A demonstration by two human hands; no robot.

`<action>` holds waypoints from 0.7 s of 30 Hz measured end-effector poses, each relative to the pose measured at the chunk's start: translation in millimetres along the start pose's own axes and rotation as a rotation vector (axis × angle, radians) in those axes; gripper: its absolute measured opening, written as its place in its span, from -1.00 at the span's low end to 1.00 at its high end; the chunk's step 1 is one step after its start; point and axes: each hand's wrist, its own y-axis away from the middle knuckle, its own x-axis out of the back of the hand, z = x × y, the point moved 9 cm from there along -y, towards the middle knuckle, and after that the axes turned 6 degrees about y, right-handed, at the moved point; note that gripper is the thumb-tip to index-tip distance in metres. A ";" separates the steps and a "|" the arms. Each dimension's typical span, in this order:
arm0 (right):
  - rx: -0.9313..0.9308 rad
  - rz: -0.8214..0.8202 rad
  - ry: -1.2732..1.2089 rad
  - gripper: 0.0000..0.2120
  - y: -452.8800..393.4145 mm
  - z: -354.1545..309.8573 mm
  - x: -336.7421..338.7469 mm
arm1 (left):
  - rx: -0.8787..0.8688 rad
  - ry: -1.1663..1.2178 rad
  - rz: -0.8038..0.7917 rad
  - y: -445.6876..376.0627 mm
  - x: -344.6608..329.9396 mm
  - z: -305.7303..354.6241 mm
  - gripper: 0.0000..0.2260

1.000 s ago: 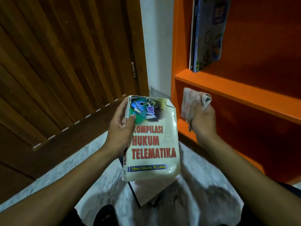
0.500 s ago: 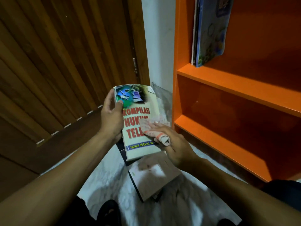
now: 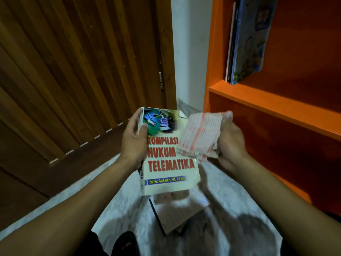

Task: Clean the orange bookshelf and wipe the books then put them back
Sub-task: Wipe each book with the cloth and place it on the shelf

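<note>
The left hand (image 3: 132, 143) holds a white book (image 3: 169, 159) by its spine edge, thumb curled over the front cover, the cover facing up and titled "KOMPILASI HUKUM TELEMATIKA". The right hand (image 3: 230, 143) grips a folded cloth (image 3: 201, 133) with red and white stripes, which overlaps the book's upper right corner; it is blurred. Below the held book, 1 more book (image 3: 177, 215) lies on the pale marble floor (image 3: 120, 182). To the right stands the orange bookshelf (image 3: 276, 108), with a few thin books (image 3: 245, 43) leaning on an upper shelf. A wooden door (image 3: 73, 71) fills the left.
</note>
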 end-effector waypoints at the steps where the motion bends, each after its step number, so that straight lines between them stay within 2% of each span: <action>1: 0.033 0.061 -0.008 -0.50 -5.6 -7.2 1.7 | 0.008 0.001 -0.028 3.7 -6.7 -2.6 -0.57; 4: 0.310 0.175 0.152 -0.65 -3.5 -39.2 -8.7 | 0.007 0.010 -0.107 12.7 -26.9 -10.1 -0.58; 6: 0.416 0.050 0.317 -0.76 6.5 -40.2 -35.7 | 0.001 0.008 -0.143 16.7 -41.4 -13.7 -0.59; 8: 0.374 -0.150 0.426 -0.74 18.6 -15.7 -67.6 | 0.009 0.040 -0.126 15.1 -48.2 -16.8 -0.60; 11: 0.470 -0.181 0.639 -0.60 36.5 8.6 -84.9 | 0.095 0.236 0.006 1.0 -37.6 -25.8 -0.62; 14: 0.429 -0.240 0.612 -0.62 47.4 27.4 -83.6 | 0.119 0.321 0.101 -12.9 -19.1 -23.1 -0.61; 16: 0.421 -0.315 0.547 -0.68 57.7 34.6 -82.1 | 0.107 0.315 0.153 -19.8 -5.5 -16.8 -0.60; 18: 0.419 -0.404 0.489 -0.61 66.9 40.4 -81.6 | 0.091 0.294 0.198 -24.3 9.3 -11.8 -0.60; 21: 0.441 -0.506 0.444 -0.65 75.6 43.5 -81.7 | 0.043 0.278 0.260 -26.7 27.7 -2.9 -0.58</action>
